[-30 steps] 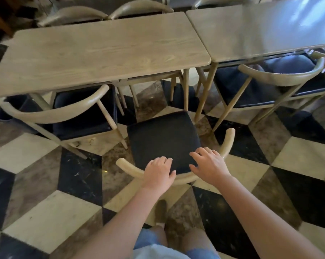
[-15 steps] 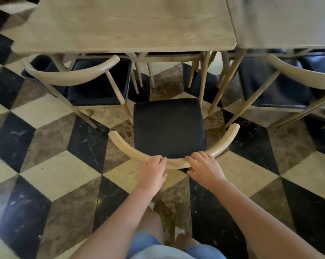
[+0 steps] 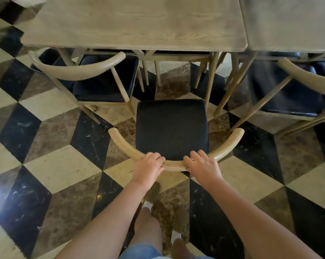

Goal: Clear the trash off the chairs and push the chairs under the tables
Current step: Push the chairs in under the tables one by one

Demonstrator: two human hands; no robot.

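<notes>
I have both hands, left grip (image 3: 148,168) and right grip (image 3: 202,166), curled over the chair (image 3: 172,128) backrest to push it under the counter (image 3: 135,23).

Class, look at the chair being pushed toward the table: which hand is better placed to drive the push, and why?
Neither clearly: the left hand and right hand both grip the chair backrest, either side of centre. Push with both to keep the chair straight toward the table.
</notes>
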